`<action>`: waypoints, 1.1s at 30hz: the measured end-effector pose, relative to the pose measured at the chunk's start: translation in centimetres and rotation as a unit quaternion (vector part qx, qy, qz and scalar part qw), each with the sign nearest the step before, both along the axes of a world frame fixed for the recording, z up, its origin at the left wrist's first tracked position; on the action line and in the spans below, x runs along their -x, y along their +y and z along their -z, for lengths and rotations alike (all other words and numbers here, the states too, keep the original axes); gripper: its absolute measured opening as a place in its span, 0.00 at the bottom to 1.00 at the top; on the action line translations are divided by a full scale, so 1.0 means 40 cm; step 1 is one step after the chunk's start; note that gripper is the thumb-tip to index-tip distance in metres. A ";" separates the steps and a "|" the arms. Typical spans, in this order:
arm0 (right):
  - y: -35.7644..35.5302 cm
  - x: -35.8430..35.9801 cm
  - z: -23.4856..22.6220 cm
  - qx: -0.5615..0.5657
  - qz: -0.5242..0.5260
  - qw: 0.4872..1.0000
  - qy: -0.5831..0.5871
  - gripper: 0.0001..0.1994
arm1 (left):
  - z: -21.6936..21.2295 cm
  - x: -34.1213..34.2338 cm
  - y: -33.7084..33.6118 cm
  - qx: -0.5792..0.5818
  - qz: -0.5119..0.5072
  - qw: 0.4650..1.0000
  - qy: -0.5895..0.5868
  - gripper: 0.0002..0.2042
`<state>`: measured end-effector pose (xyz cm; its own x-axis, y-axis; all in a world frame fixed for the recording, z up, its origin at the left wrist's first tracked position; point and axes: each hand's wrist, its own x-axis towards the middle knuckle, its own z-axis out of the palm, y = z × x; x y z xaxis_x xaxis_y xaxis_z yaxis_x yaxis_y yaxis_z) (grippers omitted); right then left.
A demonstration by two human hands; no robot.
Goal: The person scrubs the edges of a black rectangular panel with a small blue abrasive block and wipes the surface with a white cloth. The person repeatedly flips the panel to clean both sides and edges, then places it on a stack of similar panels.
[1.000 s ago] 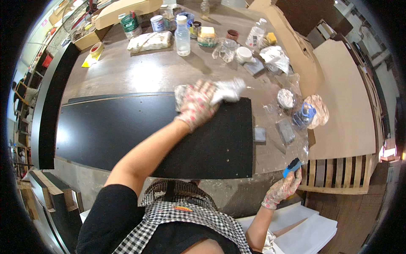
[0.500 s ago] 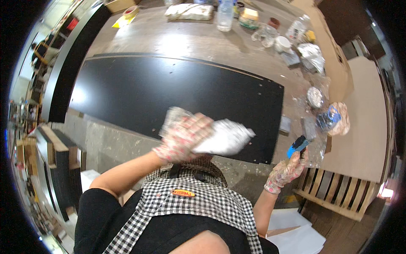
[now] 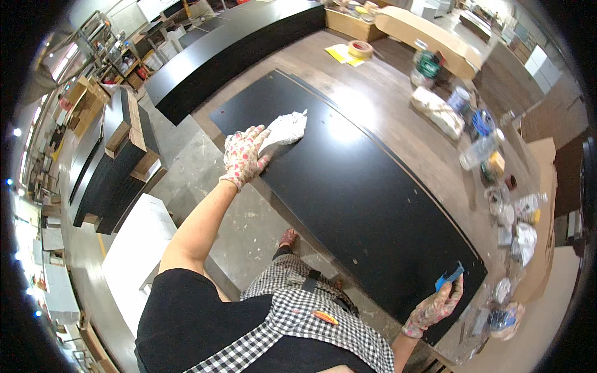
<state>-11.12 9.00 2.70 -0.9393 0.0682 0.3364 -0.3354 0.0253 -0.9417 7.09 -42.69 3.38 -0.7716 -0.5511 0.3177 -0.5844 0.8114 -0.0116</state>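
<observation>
A long black panel (image 3: 348, 205) lies flat on the worktable, slanting from far left to near right. At its far left end my gloved left hand (image 3: 245, 155) presses a crumpled white cloth (image 3: 288, 128) onto the surface. The cloth sticks out to the right of the fingers and also shows beneath them. My right hand (image 3: 435, 307), in a patterned glove too, is at the near right end of the panel. Its fingers pinch a small blue piece with a dark edge (image 3: 449, 277); its exact kind is unclear.
Across the worktable (image 3: 311, 62) stand a tape roll (image 3: 359, 50), a white wrapped bundle (image 3: 437, 112), a plastic bottle (image 3: 481, 150) and several jars. A long black box-like piece (image 3: 242, 43) borders the far left. Stacked black boards (image 3: 118, 168) and a white board (image 3: 140, 255) stand left.
My left hand has swept the cloth leftward along the panel to its far end. My view has turned left. My right hand still holds the blue piece, now over the panel's corner.
</observation>
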 end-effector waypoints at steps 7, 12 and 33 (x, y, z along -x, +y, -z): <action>-0.374 -0.089 -0.006 -0.058 -0.003 0.996 -0.073 0.20 | 0.025 -0.089 -0.521 -0.081 -0.065 0.988 0.111 0.22; -0.569 -0.150 -0.028 0.004 -0.076 0.990 -0.116 0.23 | -0.031 -0.178 -0.755 -0.154 -0.272 0.939 0.144 0.20; -0.489 -0.237 -0.072 0.228 -0.302 0.873 -0.308 0.18 | -0.036 -0.453 -0.488 -0.460 -0.234 0.834 0.197 0.20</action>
